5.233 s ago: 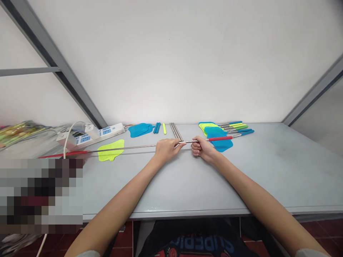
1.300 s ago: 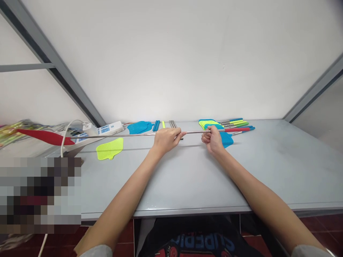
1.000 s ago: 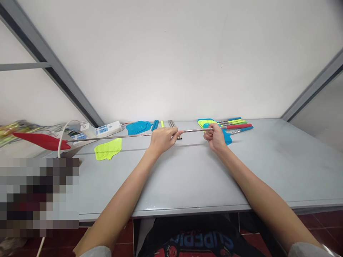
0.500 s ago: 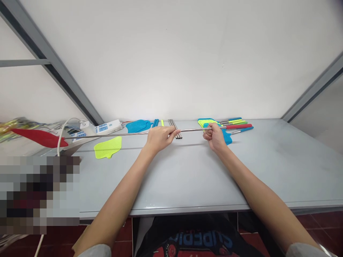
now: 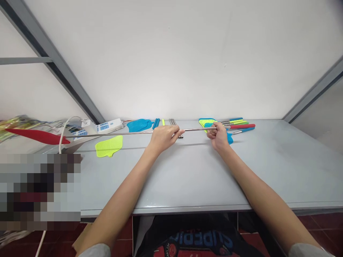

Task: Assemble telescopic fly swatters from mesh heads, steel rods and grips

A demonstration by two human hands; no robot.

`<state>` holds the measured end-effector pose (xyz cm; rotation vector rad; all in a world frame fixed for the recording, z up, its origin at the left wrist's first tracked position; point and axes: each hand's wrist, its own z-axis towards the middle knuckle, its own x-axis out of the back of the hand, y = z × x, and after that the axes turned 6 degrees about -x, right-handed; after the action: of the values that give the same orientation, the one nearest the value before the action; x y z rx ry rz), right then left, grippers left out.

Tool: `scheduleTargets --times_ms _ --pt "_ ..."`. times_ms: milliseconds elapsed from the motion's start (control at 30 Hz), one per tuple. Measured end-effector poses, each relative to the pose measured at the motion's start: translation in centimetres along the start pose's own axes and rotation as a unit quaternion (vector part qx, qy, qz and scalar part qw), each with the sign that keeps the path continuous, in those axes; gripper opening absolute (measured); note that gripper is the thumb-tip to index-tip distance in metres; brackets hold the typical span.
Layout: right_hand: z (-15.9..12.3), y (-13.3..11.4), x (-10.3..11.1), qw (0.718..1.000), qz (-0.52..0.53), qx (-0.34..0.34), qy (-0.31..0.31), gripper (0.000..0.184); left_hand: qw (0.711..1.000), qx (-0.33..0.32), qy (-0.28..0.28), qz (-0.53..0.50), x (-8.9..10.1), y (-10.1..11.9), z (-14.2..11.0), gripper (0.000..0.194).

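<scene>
I hold a long telescopic fly swatter level across the table, with its steel shaft (image 5: pixel 120 134) passing through both hands. My left hand (image 5: pixel 162 138) grips the shaft in a closed fist, above a small bundle of steel rods (image 5: pixel 175 123). My right hand (image 5: pixel 218 136) pinches the shaft just left of its red grip (image 5: pixel 242 126). The swatter's red head (image 5: pixel 34 136) sticks out past the table's left side. A lime mesh swatter head (image 5: pixel 108 146) lies on the table, left of my left hand. Behind my right hand is a stack of blue and lime swatter heads (image 5: pixel 207 122).
A white power strip (image 5: pixel 108 126) and its cable lie at the back left, near packaged goods (image 5: pixel 13 123). Blue swatter parts (image 5: pixel 138 125) and coloured handles (image 5: pixel 237 122) lie along the back edge. A blurred patch hides the lower left.
My right hand and the red grip have shifted right, and the red head has shifted left, so the shaft is longer. My left hand stays near the steel rods.
</scene>
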<state>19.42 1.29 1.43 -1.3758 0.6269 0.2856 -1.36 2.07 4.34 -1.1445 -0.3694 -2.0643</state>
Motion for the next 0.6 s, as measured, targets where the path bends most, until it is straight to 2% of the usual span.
scheduleTargets --times_ms 233,433,600 --pt "0.3 0.2 0.5 0.999 0.028 -0.010 0.015 0.037 0.999 0.015 -0.007 -0.047 -0.5 0.3 -0.3 0.042" --pt "0.8 -0.5 1.5 0.996 0.057 0.000 0.066 0.043 0.998 0.048 -0.003 -0.051 -0.3 -0.4 -0.6 0.042" --pt "0.9 -0.8 1.6 0.993 0.059 0.007 0.102 0.046 0.998 0.038 0.012 -0.057 -0.9 0.1 -0.9 0.040"
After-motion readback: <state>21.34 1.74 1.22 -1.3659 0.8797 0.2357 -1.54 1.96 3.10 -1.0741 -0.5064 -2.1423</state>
